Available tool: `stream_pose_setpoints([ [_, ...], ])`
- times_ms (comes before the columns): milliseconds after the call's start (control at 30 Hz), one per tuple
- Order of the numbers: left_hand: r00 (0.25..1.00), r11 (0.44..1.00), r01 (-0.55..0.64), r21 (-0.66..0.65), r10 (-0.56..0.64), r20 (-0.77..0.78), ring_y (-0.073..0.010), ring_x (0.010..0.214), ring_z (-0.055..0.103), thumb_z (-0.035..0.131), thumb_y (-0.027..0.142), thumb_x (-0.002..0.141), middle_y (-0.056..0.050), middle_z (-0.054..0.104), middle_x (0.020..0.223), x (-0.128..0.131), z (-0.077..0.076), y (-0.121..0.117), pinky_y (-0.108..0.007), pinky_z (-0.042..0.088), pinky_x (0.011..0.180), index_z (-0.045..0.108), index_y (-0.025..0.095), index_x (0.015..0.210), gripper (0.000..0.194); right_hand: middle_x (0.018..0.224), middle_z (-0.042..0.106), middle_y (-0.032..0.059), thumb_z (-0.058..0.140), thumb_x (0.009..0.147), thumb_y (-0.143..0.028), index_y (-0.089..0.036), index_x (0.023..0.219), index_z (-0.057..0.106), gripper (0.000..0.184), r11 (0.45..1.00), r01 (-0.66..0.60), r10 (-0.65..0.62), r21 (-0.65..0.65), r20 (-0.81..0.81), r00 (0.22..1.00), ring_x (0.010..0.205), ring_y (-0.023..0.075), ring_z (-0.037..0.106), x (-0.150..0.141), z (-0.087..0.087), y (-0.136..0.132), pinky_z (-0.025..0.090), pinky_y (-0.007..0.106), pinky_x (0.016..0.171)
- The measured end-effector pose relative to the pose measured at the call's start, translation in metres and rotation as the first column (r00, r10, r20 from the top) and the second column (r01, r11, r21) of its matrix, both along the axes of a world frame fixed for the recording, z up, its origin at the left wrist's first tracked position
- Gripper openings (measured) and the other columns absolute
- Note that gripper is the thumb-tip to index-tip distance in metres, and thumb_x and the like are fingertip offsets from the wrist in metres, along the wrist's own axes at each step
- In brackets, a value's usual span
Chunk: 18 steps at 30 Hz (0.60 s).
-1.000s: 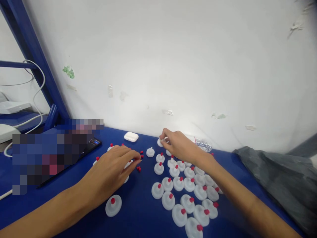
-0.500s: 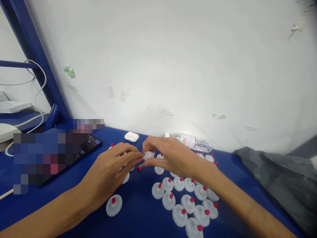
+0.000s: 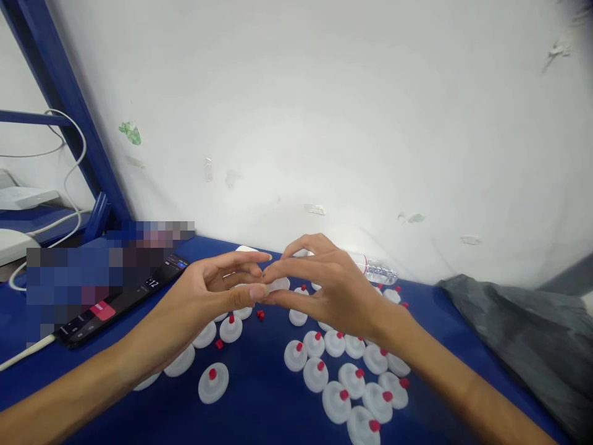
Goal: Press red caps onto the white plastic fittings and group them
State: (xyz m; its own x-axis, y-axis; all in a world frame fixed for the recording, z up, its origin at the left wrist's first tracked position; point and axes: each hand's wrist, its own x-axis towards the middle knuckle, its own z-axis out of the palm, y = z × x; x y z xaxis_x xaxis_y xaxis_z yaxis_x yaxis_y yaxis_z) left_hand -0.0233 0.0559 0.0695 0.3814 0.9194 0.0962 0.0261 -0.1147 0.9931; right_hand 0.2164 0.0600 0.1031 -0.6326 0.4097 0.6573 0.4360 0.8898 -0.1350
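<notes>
Held up over the blue table, a translucent white plastic disc (image 3: 279,284) sits between the thumb and fingers of my right hand (image 3: 324,278), partly covered by them. My left hand (image 3: 227,281) is at its left side, palm turned toward the disc. Its index finger is stretched out, apart from the thumb, and the thumb tip meets my right fingertips. Whether a red tip is on the held disc is hidden. Below my left hand stand similar discs with red tips, one at the front (image 3: 214,383). Small loose red caps (image 3: 219,344) lie nearby.
Several red-tipped discs (image 3: 336,402) are grouped on the right of the blue table (image 3: 259,408). A clear bottle (image 3: 382,272) and a white case (image 3: 245,249) lie by the wall, partly hidden. At left is a phone (image 3: 125,300) with a cable; at right, dark cloth (image 3: 514,340).
My left hand has turned its palm up and opened its fingers, which were pinched at the disc's left side. My right hand has risen slightly, still on the disc.
</notes>
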Motion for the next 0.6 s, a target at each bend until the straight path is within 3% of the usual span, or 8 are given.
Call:
stream_pose_setpoints([
  [100,0.994,0.991,0.101,-0.083,-0.097,0.052,-0.0305,0.120,0.075,0.092,0.054,0.080,-0.004,0.079,0.126,-0.001,-0.001,-0.001,-0.045,0.062,0.102,0.068,0.035,0.137,0.064,0.093,0.079,-0.0043,0.084,0.095,-0.018,-0.026,0.103,0.075,0.014,0.999,-0.029,0.029,0.013,-0.021,0.999,0.115,0.0199,0.068,-0.002,0.000,-0.003,0.052,0.037,0.102],
  [267,0.969,0.969,0.240,-0.053,-0.235,0.076,-0.0243,0.093,0.073,0.088,0.048,0.080,-0.004,0.080,0.097,0.001,0.000,-0.002,-0.038,0.061,0.088,0.082,0.027,0.100,0.029,0.091,0.079,-0.0051,0.081,0.096,-0.015,-0.026,0.102,0.074,0.015,0.998,-0.054,0.054,0.018,-0.015,0.998,0.113,0.0194,0.069,-0.009,-0.002,-0.008,0.053,0.037,0.102],
  [333,0.969,0.970,0.240,-0.034,-0.238,0.063,-0.0209,0.084,0.069,0.086,0.045,0.082,0.000,0.076,0.083,0.003,0.003,-0.003,-0.034,0.059,0.082,0.080,0.028,0.083,0.018,0.094,0.080,-0.0035,0.077,0.100,-0.016,-0.026,0.104,0.074,0.011,0.998,-0.051,0.052,0.037,-0.014,0.999,0.113,0.0200,0.070,-0.011,-0.003,-0.010,0.053,0.038,0.101],
  [400,0.973,0.973,0.229,-0.012,-0.228,0.040,-0.0196,0.080,0.066,0.084,0.042,0.082,0.002,0.074,0.078,0.005,0.006,-0.003,-0.031,0.058,0.077,0.077,0.028,0.074,0.017,0.096,0.080,-0.0026,0.074,0.103,-0.017,-0.026,0.105,0.073,0.009,0.996,-0.051,0.052,0.068,-0.004,0.999,0.111,0.0203,0.071,-0.012,-0.003,-0.011,0.054,0.039,0.100],
  [600,0.979,0.974,0.189,0.126,-0.177,-0.100,-0.0194,0.074,0.070,0.080,0.049,0.085,0.001,0.078,0.079,0.005,0.004,-0.002,-0.030,0.059,0.068,0.077,0.028,0.078,0.022,0.098,0.081,-0.0074,0.073,0.102,-0.013,-0.027,0.100,0.068,0.015,0.995,-0.063,0.062,0.074,0.011,0.998,0.108,0.0178,0.071,-0.012,0.001,-0.013,0.052,0.038,0.103],
])
